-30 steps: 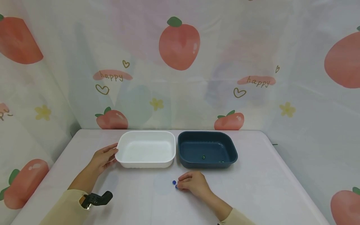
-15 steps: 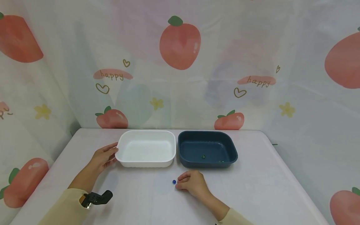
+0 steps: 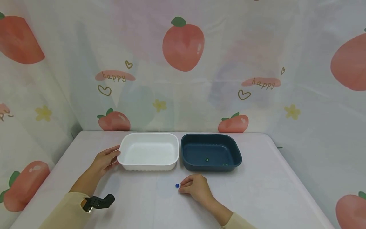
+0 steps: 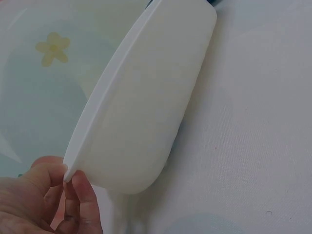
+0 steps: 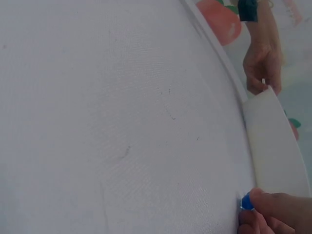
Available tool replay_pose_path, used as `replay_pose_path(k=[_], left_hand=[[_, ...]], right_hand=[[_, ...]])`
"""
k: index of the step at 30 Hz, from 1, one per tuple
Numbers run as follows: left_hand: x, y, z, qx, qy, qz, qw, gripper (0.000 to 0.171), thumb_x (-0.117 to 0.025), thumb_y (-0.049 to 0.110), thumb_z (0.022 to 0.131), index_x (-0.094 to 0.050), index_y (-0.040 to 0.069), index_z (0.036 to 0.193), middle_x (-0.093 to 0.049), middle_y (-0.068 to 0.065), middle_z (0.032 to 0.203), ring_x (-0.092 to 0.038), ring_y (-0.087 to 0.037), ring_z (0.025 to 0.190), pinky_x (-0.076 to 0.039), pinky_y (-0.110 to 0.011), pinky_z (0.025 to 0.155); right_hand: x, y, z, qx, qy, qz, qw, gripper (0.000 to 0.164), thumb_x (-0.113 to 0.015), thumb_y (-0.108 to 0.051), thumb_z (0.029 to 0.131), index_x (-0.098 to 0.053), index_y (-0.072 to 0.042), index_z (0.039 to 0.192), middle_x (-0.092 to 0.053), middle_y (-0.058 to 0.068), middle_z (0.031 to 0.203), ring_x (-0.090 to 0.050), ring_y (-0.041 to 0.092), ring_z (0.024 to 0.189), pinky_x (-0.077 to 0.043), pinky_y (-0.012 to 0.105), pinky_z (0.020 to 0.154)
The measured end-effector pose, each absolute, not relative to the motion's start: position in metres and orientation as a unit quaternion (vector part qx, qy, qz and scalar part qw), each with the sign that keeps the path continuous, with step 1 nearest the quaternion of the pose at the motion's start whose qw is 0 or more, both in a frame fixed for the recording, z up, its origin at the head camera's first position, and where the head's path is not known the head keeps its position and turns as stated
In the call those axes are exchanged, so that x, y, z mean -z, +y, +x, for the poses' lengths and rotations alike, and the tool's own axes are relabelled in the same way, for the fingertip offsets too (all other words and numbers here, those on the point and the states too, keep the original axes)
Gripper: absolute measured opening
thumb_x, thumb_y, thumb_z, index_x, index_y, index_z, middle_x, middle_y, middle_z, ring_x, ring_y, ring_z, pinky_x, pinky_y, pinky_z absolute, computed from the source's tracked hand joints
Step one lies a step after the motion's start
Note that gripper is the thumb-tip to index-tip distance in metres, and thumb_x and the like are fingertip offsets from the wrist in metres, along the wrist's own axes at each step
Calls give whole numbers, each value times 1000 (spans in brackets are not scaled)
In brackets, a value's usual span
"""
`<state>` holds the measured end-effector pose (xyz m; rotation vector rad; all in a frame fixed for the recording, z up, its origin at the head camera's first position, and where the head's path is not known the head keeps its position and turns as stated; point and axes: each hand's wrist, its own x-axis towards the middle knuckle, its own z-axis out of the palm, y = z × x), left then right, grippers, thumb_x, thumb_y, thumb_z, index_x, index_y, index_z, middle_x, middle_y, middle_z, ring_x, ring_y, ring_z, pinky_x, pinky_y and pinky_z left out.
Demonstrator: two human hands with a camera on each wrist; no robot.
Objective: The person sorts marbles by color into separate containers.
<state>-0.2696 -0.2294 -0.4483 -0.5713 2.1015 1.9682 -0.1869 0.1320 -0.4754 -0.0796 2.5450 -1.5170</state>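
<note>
My left hand (image 3: 105, 161) grips the left rim of a white rectangular plastic basin (image 3: 148, 167). In the left wrist view its thumb (image 4: 50, 176) and fingers pinch the basin's lip. My right hand (image 3: 197, 188) is low over the table in front of the basins, thumb and fingers bent together. A small blue marble (image 3: 177, 185) lies on the tablecloth just left of those fingertips. In the right wrist view, blue glass (image 5: 247, 201) shows at the right thumb tip, pinched against the fingers; the rest of it is hidden.
To the right of the white basin stands a dark blue basin (image 3: 211, 167) with small green marbles (image 3: 207, 159) inside. A white cloth (image 3: 137, 197) covers the table. A fruit-printed curtain (image 3: 183, 95) hangs behind it.
A second blue marble, visible at the right fingertips one second ago, is now hidden by that hand in the head view. The right fingertips have drawn closer together; the left hand stays on the basin.
</note>
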Motion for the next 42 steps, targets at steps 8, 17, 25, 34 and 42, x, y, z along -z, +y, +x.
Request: replay_pose_path(k=[8, 17, 25, 34, 42], left_hand=[[448, -229, -269, -664, 714, -195, 107, 56, -62, 21, 98, -43, 8, 148, -62, 3, 109, -61, -4, 80, -57, -21, 75], [448, -229, -269, -666, 714, -188, 105, 56, -62, 21, 98, -43, 7, 148, -62, 10, 97, -61, -4, 79, -57, -20, 73], [450, -231, -271, -678, 703, -185, 109, 57, -62, 19, 97, -42, 7, 149, -62, 15, 90, -61, -3, 79, -57, -19, 72], [449, -230, -270, -676, 704, -188, 112, 57, -62, 19, 97, -42, 7, 149, -62, 15, 89, -61, -3, 79, -57, -20, 74], [447, -230, -269, -673, 707, -189, 113, 57, -62, 20, 97, -41, 8, 149, -62, 14, 93, -61, -3, 79, -56, -19, 72]], right_hand=[[474, 133, -188, 518, 849, -14, 105, 20, -86, -6, 71, -74, -2, 86, -75, 6, 75, -71, 12, 70, -57, 24, 62], [473, 136, -190, 523, 844, 10, 122, 19, -85, -10, 74, -75, -2, 88, -75, 5, 76, -67, 10, 67, -56, 25, 61], [473, 140, -191, 570, 808, 21, 150, 23, -82, -8, 76, -74, 4, 94, -75, 10, 83, -70, 13, 73, -60, 29, 67], [467, 145, -193, 603, 772, 37, 196, 26, -77, -3, 80, -70, 10, 102, -75, 14, 91, -72, 16, 80, -61, 33, 74], [461, 147, -197, 618, 754, 45, 218, 28, -74, -2, 84, -69, 12, 108, -74, 17, 98, -73, 20, 84, -60, 34, 77]])
